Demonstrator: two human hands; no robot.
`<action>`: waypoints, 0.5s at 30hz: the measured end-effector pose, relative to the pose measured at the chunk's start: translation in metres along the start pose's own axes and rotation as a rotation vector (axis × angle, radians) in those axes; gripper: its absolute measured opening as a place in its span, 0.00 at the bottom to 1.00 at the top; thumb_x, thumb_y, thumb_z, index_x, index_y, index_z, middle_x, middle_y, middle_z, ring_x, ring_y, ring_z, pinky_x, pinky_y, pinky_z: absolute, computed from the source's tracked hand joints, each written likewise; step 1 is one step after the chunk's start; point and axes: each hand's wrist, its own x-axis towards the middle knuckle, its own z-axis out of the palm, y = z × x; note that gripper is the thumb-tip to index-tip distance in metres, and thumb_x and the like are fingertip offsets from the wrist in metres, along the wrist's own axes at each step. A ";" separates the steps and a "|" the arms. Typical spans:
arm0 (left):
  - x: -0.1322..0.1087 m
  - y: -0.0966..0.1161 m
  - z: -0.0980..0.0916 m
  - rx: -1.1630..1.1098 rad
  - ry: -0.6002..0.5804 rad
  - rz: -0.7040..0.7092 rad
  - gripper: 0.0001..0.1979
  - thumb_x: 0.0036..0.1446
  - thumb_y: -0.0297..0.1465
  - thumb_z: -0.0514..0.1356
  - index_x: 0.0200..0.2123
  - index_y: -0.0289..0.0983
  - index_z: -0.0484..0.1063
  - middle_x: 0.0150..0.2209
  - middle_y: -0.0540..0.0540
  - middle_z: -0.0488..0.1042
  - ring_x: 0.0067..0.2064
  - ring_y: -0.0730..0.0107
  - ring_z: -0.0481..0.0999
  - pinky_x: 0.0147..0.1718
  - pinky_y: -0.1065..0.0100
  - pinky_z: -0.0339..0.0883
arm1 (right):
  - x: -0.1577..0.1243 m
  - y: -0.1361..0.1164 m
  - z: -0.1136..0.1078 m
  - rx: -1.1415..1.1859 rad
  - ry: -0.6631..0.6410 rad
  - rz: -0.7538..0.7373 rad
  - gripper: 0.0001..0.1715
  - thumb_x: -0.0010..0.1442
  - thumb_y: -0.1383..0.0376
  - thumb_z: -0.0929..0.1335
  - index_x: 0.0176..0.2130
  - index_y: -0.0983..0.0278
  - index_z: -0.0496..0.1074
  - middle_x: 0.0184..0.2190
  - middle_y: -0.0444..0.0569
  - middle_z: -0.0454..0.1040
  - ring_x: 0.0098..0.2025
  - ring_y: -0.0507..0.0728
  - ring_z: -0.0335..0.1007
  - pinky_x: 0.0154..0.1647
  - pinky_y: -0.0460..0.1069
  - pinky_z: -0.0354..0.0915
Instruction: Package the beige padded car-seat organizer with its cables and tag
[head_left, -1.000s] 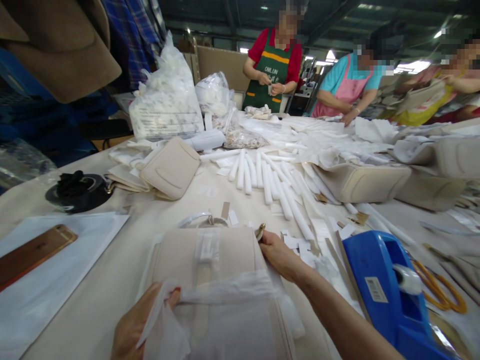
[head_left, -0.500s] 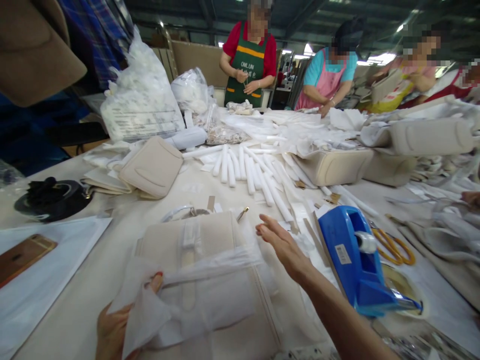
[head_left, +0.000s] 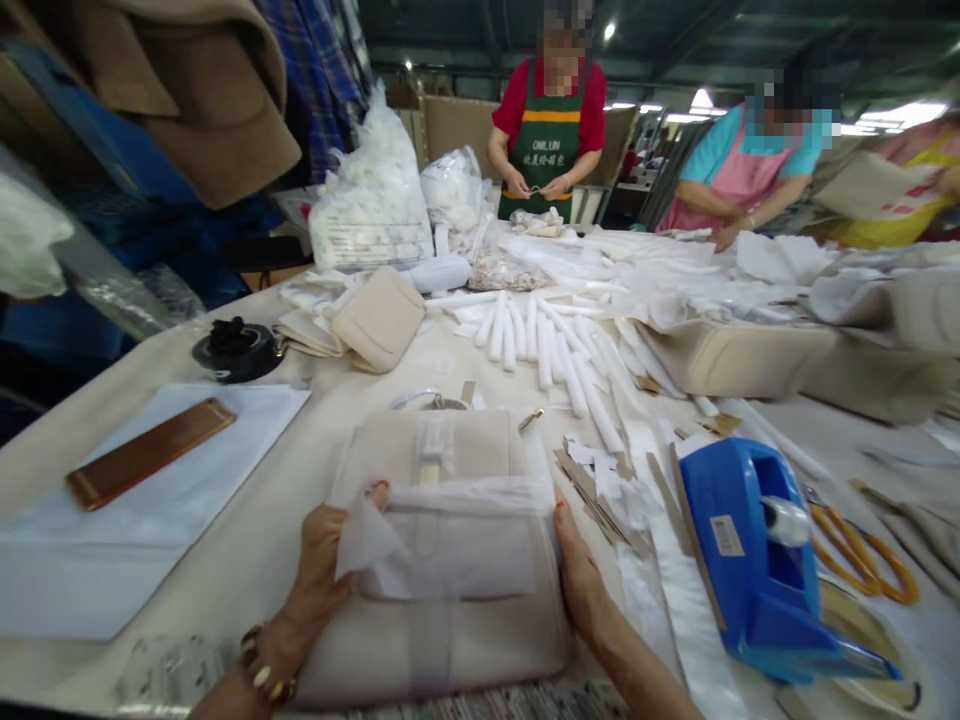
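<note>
A beige handbag point(head_left: 465, 450) lies flat on the table in front of me, its near half wrapped in thin white tissue paper point(head_left: 450, 545). My left hand point(head_left: 322, 560) pinches a fold of the tissue at the bag's left side. At the bag's right edge, my right hand point(head_left: 579, 575) lies with straight fingers pressed against the paper and the bag. A small gold clasp point(head_left: 531, 419) lies just beyond the bag's far right corner.
A blue tape dispenser point(head_left: 750, 560) stands at my right, orange-handled scissors point(head_left: 862, 545) behind it. A gold phone point(head_left: 150, 452) rests on white sheets at left. Rolled white paper tubes point(head_left: 555, 350), another beige bag point(head_left: 379, 318) and plastic sacks lie farther off. Other people work across the table.
My right hand came back from the clasp, hovered open, then dropped to the bag's right edge. The left hand kept hold of the tissue and moved up along the bag's left side.
</note>
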 end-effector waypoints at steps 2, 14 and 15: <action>0.001 0.000 -0.001 -0.053 -0.010 0.010 0.21 0.45 0.47 0.60 0.13 0.38 0.65 0.14 0.51 0.62 0.21 0.69 0.65 0.20 0.70 0.63 | 0.002 0.002 -0.003 -0.088 0.009 -0.039 0.46 0.58 0.39 0.56 0.63 0.64 0.53 0.66 0.49 0.49 0.69 0.57 0.36 0.69 0.57 0.33; 0.004 -0.001 -0.003 -0.240 -0.060 0.039 0.16 0.49 0.43 0.59 0.24 0.35 0.69 0.26 0.50 0.71 0.30 0.69 0.69 0.31 0.70 0.63 | -0.004 -0.057 0.012 -0.969 0.173 -1.083 0.18 0.62 0.63 0.63 0.51 0.63 0.67 0.45 0.55 0.71 0.48 0.59 0.67 0.50 0.56 0.65; 0.004 0.000 -0.003 -0.242 -0.068 0.046 0.16 0.49 0.43 0.59 0.25 0.35 0.70 0.26 0.50 0.71 0.30 0.69 0.69 0.31 0.70 0.63 | -0.001 -0.062 0.021 -1.040 0.119 -1.147 0.17 0.62 0.64 0.63 0.51 0.63 0.67 0.44 0.54 0.71 0.47 0.59 0.67 0.48 0.56 0.65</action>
